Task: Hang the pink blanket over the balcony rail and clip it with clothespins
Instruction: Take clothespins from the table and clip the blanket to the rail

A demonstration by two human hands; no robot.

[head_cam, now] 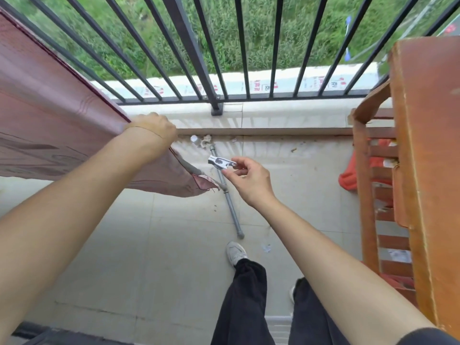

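The pink blanket (44, 115) is a soft, dusty-rose cloth with a faint woven grain and a darker maroon hem, and it drapes down on the left from somewhere above the frame; whether it already lies over the top rail cannot be told, since that rail is out of view. The left hand (151, 129) is closed into a fist on the blanket's edge, bunching the fabric so its lower corner sags in a loose point toward the floor. The right hand (249, 178) pinches a small white-and-black clothespin (221, 163) between thumb and fingers (230, 173), held level, just beside the blanket's hanging corner but not touching it. Behind both hands stand the thin, square black metal bars of the balcony railing (214, 58), fixed into a pale concrete curb, with tall grass beyond. A slim grey metal pipe (229, 200) runs across the smooth, pale floor tiles (149, 245). At the right rises a worn reddish-brown wooden frame with slats (423, 145), with orange cloth (351, 178) bunched against it.
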